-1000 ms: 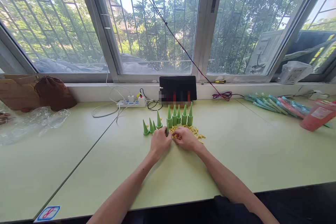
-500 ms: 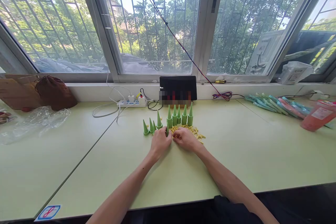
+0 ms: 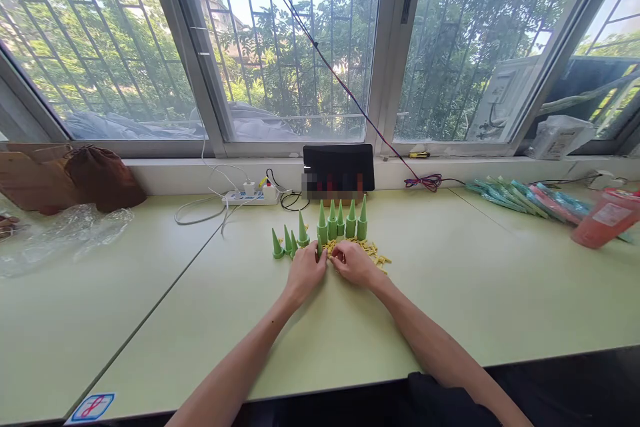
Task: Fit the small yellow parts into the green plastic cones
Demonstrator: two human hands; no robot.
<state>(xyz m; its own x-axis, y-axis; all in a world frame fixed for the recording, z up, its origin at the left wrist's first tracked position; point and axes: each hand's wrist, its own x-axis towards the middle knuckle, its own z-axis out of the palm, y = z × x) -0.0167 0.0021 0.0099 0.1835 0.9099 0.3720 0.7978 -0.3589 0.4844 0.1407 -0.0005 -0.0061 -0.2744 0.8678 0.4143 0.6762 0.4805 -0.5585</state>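
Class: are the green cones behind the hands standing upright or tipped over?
Upright: the green cones stand on their bases, tips pointing up.

We sit at a small assembly workbench by barred windows, with a long green table, a power strip, packets and plastic wrap.

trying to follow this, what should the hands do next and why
Likely lift one piece from the pile of small yellow plastic pieces with the right hand and bring it to the green plastic cone at the left hand. The fingertips of both hands meet at the pile's edge beside that cone; whether a piece is pinched is hidden.
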